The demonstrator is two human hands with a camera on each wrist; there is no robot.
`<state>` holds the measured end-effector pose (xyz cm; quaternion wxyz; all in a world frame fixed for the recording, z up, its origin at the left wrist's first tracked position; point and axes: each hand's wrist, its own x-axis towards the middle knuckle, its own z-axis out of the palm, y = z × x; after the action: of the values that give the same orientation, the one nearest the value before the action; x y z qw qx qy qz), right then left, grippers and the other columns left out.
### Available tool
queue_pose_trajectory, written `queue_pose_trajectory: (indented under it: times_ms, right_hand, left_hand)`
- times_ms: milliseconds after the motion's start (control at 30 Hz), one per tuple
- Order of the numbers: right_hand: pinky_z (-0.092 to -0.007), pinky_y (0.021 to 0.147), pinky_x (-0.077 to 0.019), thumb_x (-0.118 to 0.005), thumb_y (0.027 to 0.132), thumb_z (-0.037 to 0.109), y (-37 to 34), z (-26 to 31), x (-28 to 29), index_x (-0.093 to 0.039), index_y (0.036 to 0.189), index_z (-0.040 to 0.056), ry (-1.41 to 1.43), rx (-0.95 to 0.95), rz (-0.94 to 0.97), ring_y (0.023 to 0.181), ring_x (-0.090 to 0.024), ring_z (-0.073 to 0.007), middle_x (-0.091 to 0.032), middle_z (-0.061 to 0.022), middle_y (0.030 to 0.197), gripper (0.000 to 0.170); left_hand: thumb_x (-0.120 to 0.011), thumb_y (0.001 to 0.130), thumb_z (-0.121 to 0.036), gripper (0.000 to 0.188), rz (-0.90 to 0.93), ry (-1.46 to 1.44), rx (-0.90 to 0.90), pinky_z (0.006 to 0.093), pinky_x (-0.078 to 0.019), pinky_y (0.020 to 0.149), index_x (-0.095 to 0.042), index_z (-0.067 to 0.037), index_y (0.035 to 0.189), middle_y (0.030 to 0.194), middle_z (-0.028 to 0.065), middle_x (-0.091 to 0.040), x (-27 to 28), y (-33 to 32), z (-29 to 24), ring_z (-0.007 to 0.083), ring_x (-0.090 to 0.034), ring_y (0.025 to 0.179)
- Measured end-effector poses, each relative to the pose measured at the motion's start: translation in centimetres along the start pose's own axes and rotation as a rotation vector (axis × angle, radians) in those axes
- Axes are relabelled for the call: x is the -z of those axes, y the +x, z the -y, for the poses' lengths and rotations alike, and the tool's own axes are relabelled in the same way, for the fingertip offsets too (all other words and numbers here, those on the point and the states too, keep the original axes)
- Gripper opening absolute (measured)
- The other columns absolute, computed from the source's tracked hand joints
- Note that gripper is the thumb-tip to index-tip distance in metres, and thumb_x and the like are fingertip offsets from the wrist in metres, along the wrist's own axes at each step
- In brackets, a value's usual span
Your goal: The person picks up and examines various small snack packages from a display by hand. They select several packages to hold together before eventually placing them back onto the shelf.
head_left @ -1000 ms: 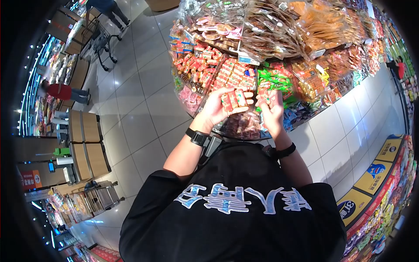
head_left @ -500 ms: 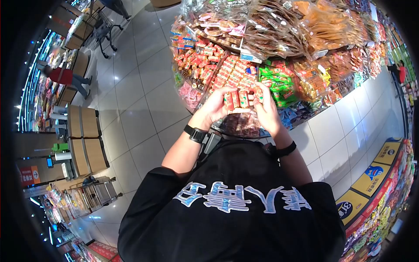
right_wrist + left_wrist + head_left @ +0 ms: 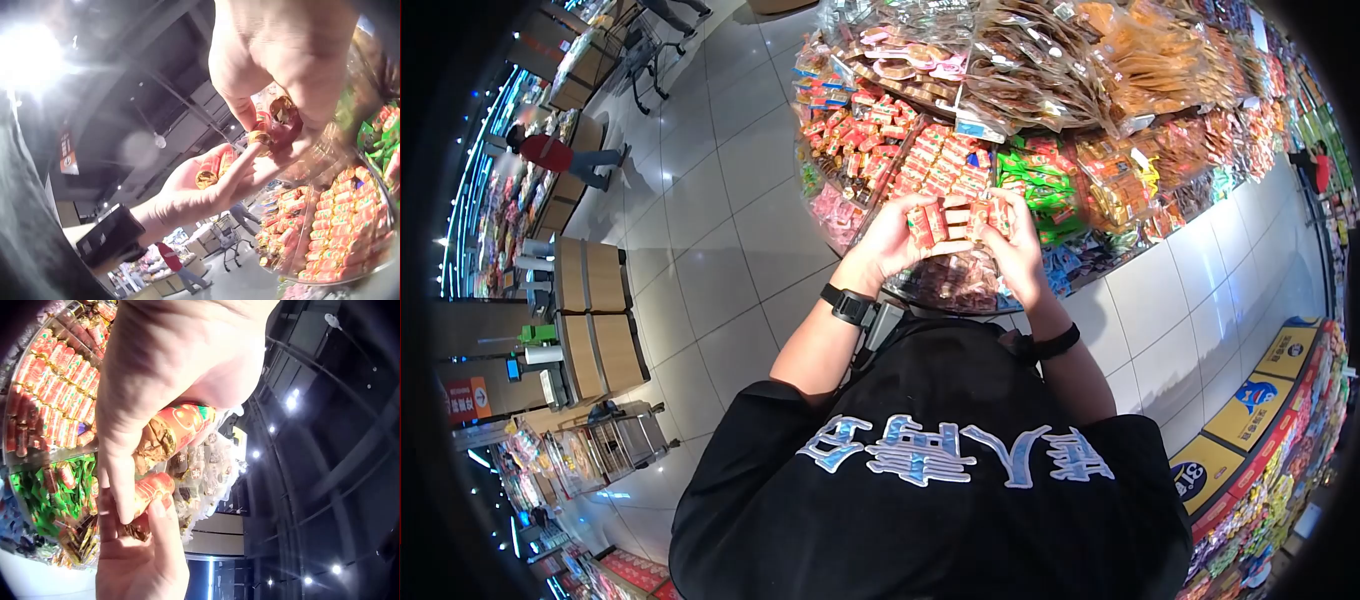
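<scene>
In the head view my left hand (image 3: 888, 240) holds red-wrapped candy rolls (image 3: 924, 226) with gold ends, its thumb over them and its fingers reaching toward the other hand. My right hand (image 3: 1016, 248) pinches another red-wrapped candy roll (image 3: 990, 214) close beside them. The left wrist view shows a candy roll (image 3: 185, 425) under the left palm and a second one (image 3: 153, 489) between the right thumb and fingers, where the two hands meet. From the right wrist, rolls (image 3: 215, 167) lie in the left palm, while the right fingers hide part of their own piece.
Below the hands is a round candy display with a section of matching red rolls (image 3: 940, 165), green-wrapped sweets (image 3: 1040, 190) beside it and brown bagged snacks (image 3: 1030, 70) behind. A person in red (image 3: 546, 152) walks at left, near a shopping cart (image 3: 643, 65).
My right hand has moved left to meet the left hand, bringing its candy roll beside the others; over the last half second its fingers have shifted on the roll. The person in red has moved rightward.
</scene>
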<state>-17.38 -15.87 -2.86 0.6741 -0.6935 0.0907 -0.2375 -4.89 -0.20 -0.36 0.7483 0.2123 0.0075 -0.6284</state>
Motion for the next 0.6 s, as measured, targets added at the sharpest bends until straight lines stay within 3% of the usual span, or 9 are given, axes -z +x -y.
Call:
queue_pose_trajectory:
  times_ms: [133,233,433,533,600]
  right_hand:
    - [-0.0354,0.088,-0.0515,-0.05,0.087,-0.008,0.1,1.3,0.6,-0.044,0.127,0.0074,0.532,-0.387,-0.025,0.102,-0.058,-0.0174,-0.055,-0.0097,0.113,0.043]
    - [-0.0451,0.088,-0.0516,-0.043,0.087,-0.006,0.3,2.3,0.3,-0.042,0.127,0.0053,0.513,-0.4,-0.063,0.093,-0.063,-0.0263,-0.056,-0.013,0.108,0.041]
    - [-0.0468,0.089,-0.0501,-0.044,0.088,-0.004,0.4,0.6,1.0,-0.045,0.124,0.0059,0.514,-0.399,-0.065,0.096,-0.062,-0.0278,-0.057,-0.0121,0.108,0.038]
    - [-0.04,0.086,-0.0507,-0.045,0.086,-0.009,0.3,0.5,1.3,-0.046,0.126,0.0088,0.578,-0.413,-0.058,0.095,-0.057,-0.0196,-0.056,-0.0074,0.106,0.044]
    - [-0.0386,0.085,-0.0501,-0.045,0.086,-0.009,0.4,1.1,1.2,-0.046,0.128,0.0091,0.6,-0.43,-0.062,0.093,-0.057,-0.0192,-0.056,-0.0067,0.105,0.045]
  left_hand:
    - [-0.042,0.095,-0.025,0.052,-0.007,0.002,-0.029,0.0508,-0.0414,0.107,-0.043,0.011,0.132,0.13,0.0285,-0.053,-0.1,-0.2,-0.1,0.0396,-0.053,0.121]
    - [-0.042,0.095,-0.025,0.051,-0.005,-0.02,-0.011,0.0505,-0.0411,0.107,-0.043,0.011,0.131,0.13,0.0291,-0.053,-0.4,-0.5,-0.2,0.0414,-0.053,0.121]
    - [-0.046,0.094,-0.02,0.046,-0.068,-0.09,-0.02,0.0564,-0.0351,0.11,-0.044,0.012,0.127,0.132,0.0313,-0.049,0.7,-0.8,-0.4,0.0458,-0.044,0.129]
    - [-0.046,0.094,-0.019,0.044,-0.04,-0.072,-0.037,0.0572,-0.0347,0.11,-0.046,0.012,0.125,0.129,0.0306,-0.052,0.8,-0.9,-0.4,0.0459,-0.045,0.128]
    - [-0.046,0.094,-0.019,0.045,-0.04,-0.056,-0.049,0.0562,-0.0347,0.11,-0.045,0.013,0.126,0.128,0.0297,-0.053,0.6,-0.8,-0.5,0.0452,-0.046,0.127]
